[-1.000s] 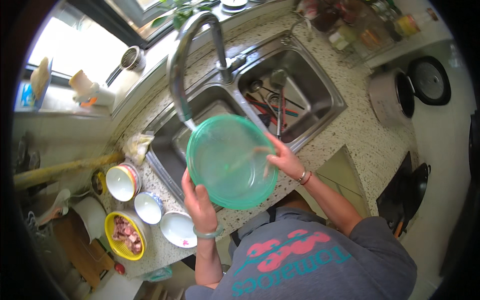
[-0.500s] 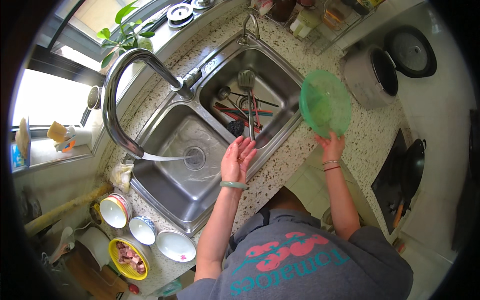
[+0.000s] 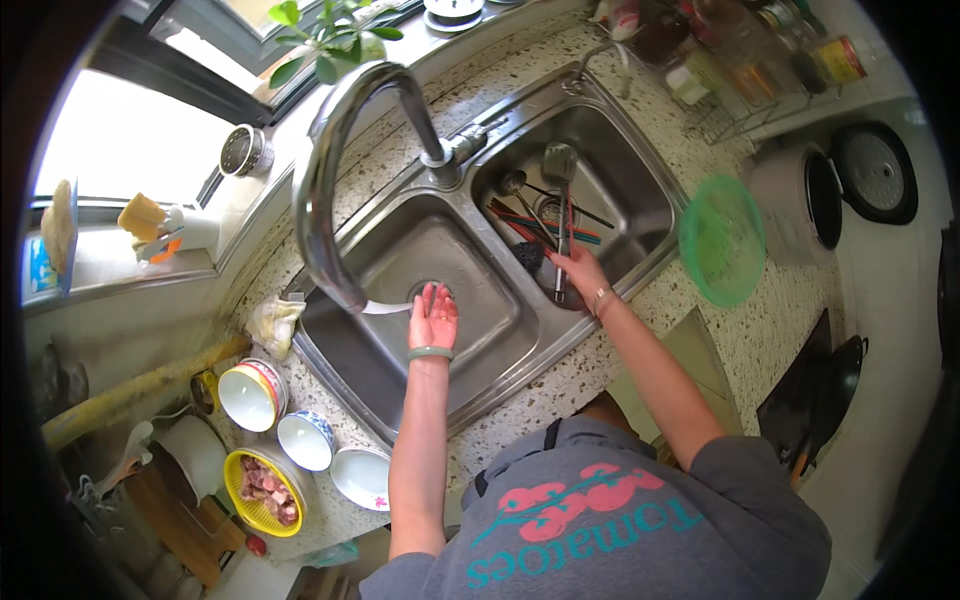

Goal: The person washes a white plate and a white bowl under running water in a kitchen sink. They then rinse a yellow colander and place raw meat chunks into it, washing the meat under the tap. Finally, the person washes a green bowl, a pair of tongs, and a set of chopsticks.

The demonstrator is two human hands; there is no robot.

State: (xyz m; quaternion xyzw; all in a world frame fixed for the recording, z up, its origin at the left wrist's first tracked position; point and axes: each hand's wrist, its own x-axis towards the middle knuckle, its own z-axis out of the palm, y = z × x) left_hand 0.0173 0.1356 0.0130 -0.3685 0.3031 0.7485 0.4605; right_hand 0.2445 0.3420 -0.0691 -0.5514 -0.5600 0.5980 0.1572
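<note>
In the left sink basin, my left hand is held palm up at the water stream from the tall chrome faucet; its fingers are apart and it holds nothing. My right hand reaches into the right basin with fingers stretched over the handle of a metal spatula. No firm grip shows. Beside those fingertips lies a black scrubber. A ladle and several coloured chopsticks rest in the same basin. A green plastic bowl stands on the counter right of the sink.
Stacked bowls, a blue-patterned bowl, a white dish and a yellow basket of raw meat stand left. A rice cooker with raised lid and a wok are right. A potted plant sits on the sill.
My right hand has left the green bowl, which now stands on the counter, and come over the right basin. My left hand has moved left to the running water. The view has shifted.
</note>
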